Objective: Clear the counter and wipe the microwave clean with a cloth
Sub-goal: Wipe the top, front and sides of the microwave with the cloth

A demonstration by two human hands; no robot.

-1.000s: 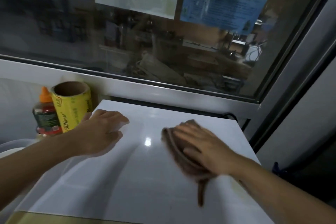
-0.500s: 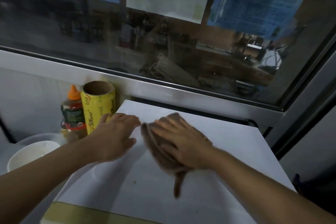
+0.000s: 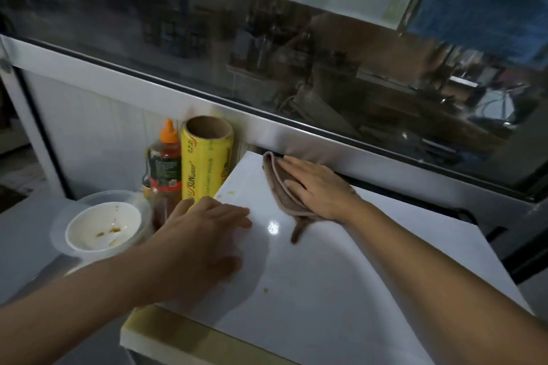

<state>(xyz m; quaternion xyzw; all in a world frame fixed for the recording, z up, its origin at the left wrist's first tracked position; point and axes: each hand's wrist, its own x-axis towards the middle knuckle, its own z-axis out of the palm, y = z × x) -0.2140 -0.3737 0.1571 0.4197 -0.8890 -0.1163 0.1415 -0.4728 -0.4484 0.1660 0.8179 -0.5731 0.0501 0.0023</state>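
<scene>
The white top of the microwave [image 3: 341, 284] fills the lower middle of the view. My right hand [image 3: 317, 187] lies flat on a folded brown cloth [image 3: 281, 187] and presses it onto the far left corner of the top, close to the window frame. A strip of the cloth trails toward me. My left hand [image 3: 201, 240] rests palm down on the microwave's left edge, fingers spread, holding nothing. A few small yellow specks show on the white surface.
On the counter left of the microwave stand a yellow roll of cling film [image 3: 206, 163] and an orange-capped sauce bottle [image 3: 164, 169]. A used white bowl [image 3: 103, 230] in a clear container sits in front of them. A large window [image 3: 296, 53] runs behind.
My right hand has swept the cloth from the middle right of the top to its far left corner. My left hand has slid toward me along the left edge.
</scene>
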